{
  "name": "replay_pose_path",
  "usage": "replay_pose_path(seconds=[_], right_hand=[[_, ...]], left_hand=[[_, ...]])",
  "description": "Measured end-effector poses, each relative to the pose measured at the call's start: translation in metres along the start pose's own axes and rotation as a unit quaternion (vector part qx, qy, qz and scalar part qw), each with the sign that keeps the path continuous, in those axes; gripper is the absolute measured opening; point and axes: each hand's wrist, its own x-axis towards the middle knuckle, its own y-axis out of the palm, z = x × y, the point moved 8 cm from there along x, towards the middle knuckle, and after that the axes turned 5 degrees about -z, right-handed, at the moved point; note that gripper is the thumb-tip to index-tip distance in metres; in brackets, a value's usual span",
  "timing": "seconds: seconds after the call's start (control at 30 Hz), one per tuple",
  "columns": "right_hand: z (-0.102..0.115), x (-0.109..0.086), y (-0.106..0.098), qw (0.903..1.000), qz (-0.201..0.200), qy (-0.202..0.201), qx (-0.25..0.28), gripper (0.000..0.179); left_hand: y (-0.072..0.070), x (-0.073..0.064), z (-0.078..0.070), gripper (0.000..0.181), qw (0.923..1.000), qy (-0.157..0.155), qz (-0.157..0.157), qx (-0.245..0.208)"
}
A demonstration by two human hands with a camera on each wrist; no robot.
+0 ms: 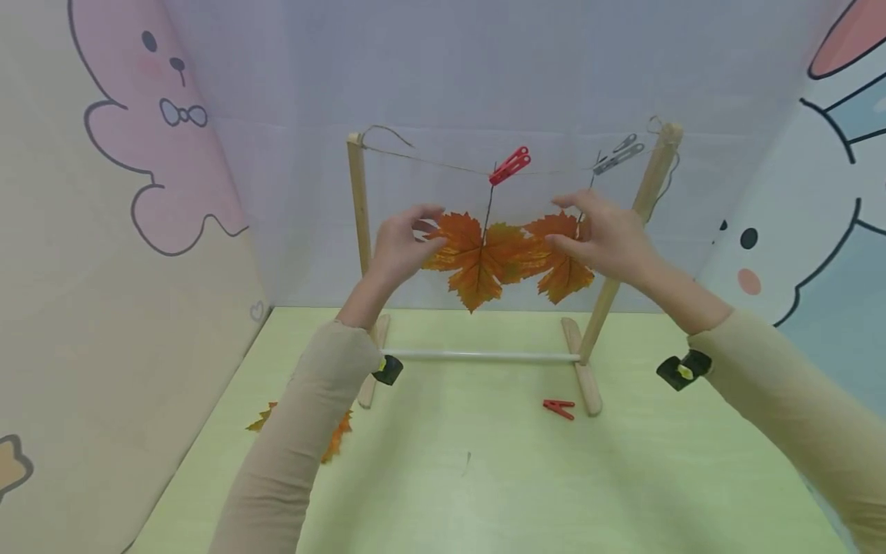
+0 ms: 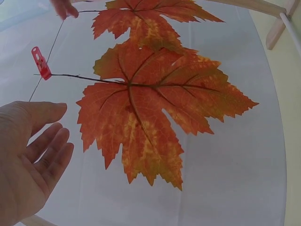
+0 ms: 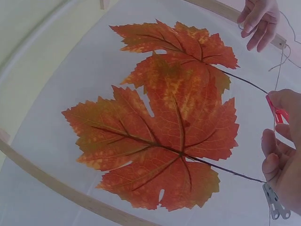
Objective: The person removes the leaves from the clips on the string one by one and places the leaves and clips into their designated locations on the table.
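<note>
Two orange maple-like leaves hang by their dark stems from a thin string [image 1: 429,160]. A red clothespin [image 1: 509,165] clips the left leaf [image 1: 477,265]; a grey clothespin [image 1: 619,156] clips the right leaf [image 1: 562,269]. The leaves overlap in the middle. My left hand [image 1: 404,245] is at the left leaf's outer edge in the head view, and its wrist view shows the relaxed fingers [image 2: 52,155] holding nothing. Beside the right leaf, my right hand [image 1: 612,237] has thumb and forefinger apart, overlapping part of the leaf and its stem.
The string spans two wooden posts [image 1: 358,204], joined low down by a white rod [image 1: 477,355]. On the table [image 1: 484,492] lie another red clothespin [image 1: 559,408] and a leaf [image 1: 337,440] partly hidden by my left sleeve. A pale cloth backdrop stands behind.
</note>
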Motion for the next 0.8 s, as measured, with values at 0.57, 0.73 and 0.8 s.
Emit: replay_pose_path(seconds=[0.57, 0.73, 0.8], right_hand=[[0.008, 0.042, -0.013, 0.9998, -0.010, 0.007, -0.016, 0.055], [0.007, 0.052, -0.016, 0.9996, -0.015, 0.010, -0.021, 0.056], [0.007, 0.055, -0.017, 0.9995, -0.018, 0.011, -0.022, 0.056]], left_hand=[[0.027, 0.012, -0.016, 0.038, 0.9997, 0.016, -0.018, 0.009], [0.034, 0.015, -0.013, 0.040, 0.9998, -0.002, -0.020, 0.002], [0.036, 0.016, -0.010, 0.041, 0.9997, -0.012, -0.021, -0.003]])
